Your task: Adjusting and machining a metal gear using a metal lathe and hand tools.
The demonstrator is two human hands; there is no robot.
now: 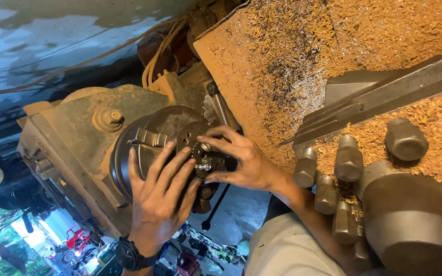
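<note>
Rust-brown lathe headstock (72, 138) carries a dark round steel chuck (144, 135). Left hand (159, 197), fingers spread open, presses flat on the chuck's face. Right hand (241, 161) pinches a small toothed black gear (200, 161) at the chuck's centre. Grey hexagonal bolts (349, 158) stand nearby amid sawdust.

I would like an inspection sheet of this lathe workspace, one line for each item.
Surface: lathe bed covered in sawdust and metal shavings.
Job's things: small gear held against the dark round chuck.
Clutter: several square-head bolts on the tool post.
Grippers: left hand lies flat on the chuck face; right hand pinches the gear.
Cables: yellowish wires behind the headstock.
Surroundings: workshop floor with tools, blurred.
</note>
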